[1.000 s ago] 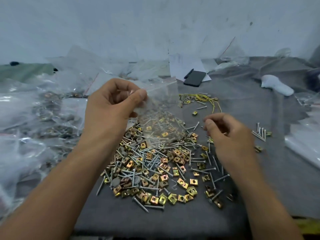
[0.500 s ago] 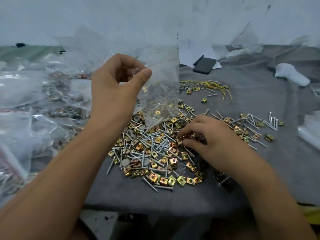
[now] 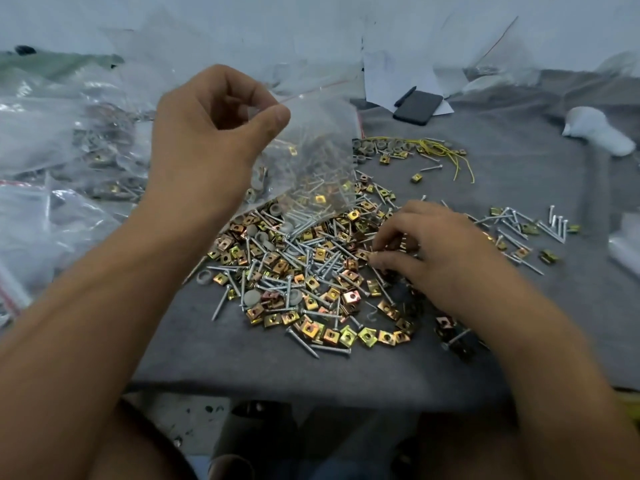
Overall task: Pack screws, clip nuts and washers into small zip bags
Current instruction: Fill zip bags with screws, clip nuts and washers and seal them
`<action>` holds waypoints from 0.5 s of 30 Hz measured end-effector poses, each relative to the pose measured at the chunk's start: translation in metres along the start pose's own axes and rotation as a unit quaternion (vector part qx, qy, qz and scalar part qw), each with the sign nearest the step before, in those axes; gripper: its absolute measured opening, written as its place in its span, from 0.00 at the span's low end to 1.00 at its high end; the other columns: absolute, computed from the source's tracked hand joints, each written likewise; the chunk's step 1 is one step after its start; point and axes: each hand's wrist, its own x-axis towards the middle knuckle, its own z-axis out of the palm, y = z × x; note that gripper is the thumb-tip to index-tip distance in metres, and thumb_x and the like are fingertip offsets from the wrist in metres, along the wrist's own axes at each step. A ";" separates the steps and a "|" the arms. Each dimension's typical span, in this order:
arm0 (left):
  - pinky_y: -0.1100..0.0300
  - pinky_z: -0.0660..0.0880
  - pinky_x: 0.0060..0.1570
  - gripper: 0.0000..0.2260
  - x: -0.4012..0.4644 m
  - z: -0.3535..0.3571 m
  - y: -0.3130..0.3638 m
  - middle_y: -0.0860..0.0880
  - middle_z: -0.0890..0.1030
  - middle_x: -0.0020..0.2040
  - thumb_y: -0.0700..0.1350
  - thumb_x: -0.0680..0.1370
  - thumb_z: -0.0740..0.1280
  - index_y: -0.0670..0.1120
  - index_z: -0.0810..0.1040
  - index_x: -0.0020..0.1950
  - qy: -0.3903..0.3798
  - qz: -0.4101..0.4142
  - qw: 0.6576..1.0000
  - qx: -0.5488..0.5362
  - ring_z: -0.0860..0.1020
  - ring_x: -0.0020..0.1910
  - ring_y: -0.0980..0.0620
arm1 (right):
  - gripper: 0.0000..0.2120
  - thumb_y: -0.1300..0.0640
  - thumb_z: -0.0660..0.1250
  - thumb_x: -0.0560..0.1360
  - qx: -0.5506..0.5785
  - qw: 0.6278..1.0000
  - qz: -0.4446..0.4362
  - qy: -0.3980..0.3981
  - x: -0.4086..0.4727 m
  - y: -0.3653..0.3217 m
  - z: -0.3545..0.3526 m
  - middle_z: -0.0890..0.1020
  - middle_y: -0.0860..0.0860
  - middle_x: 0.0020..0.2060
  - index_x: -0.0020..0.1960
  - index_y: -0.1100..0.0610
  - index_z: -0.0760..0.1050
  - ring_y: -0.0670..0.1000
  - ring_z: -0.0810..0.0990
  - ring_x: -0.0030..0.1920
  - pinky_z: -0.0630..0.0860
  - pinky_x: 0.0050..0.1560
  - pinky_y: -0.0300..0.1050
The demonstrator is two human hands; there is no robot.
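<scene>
Nearest the camera, two bare forearms reach in over the front edge of a grey cloth (image 3: 221, 355) that covers the work surface.

Right hand (image 3: 446, 258) sits low on the right side of the heap, palm down, fingers curled, thumb and forefinger tips closed together on the parts; which piece they pinch is too small to tell.

The heap (image 3: 304, 271) lies mid-cloth: gold-coloured square clip nuts (image 3: 351, 296), silver screws (image 3: 300, 339) and round grey washers (image 3: 251, 298), all jumbled and overlapping. A loose row of clip nuts trails along the near rim of the heap.

Left hand (image 3: 211, 143) is raised above the far left of the heap, fingers curled in, thumb and forefinger pinching the top left corner of a clear zip bag (image 3: 311, 147). The bag hangs tilted, red seal line along its top edge, its lower end just above or touching the pile; cannot tell which. Heap parts show through the film, and whether any lie inside is unclear.

Right of the heap, a smaller scatter of screws and clip nuts (image 3: 526, 230). Beyond, a short row of washers beside a tangle of yellow wire (image 3: 446, 150).

Far left, a mound of clear plastic bags (image 3: 52, 174), some holding hardware. Far back, a black phone (image 3: 418, 107) on white paper, and a white object (image 3: 599, 133) at far right
</scene>
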 end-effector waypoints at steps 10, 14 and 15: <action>0.57 0.77 0.39 0.06 -0.001 -0.010 -0.005 0.45 0.81 0.42 0.46 0.78 0.77 0.53 0.82 0.45 -0.013 -0.008 1.000 0.015 0.79 0.41 0.51 | 0.08 0.54 0.74 0.78 0.014 0.999 0.012 -0.028 -0.006 -0.003 -0.007 0.74 0.41 0.47 0.49 0.45 0.75 0.45 0.72 0.50 0.65 0.45 0.40; 0.57 0.77 0.38 0.05 -0.002 -0.009 -0.005 0.38 0.83 0.44 0.46 0.78 0.77 0.52 0.82 0.46 -0.016 -0.007 1.000 0.016 0.80 0.41 0.50 | 0.11 0.56 0.76 0.76 0.049 0.999 0.014 -0.010 -0.010 0.004 -0.006 0.77 0.40 0.42 0.46 0.44 0.75 0.40 0.75 0.45 0.68 0.38 0.32; 0.57 0.77 0.38 0.05 -0.002 -0.009 -0.005 0.37 0.83 0.46 0.46 0.78 0.77 0.51 0.83 0.46 -0.018 -0.007 1.000 0.017 0.80 0.41 0.50 | 0.11 0.55 0.76 0.76 0.081 0.997 0.017 0.000 -0.010 0.006 -0.004 0.77 0.39 0.43 0.46 0.44 0.75 0.40 0.76 0.45 0.70 0.39 0.31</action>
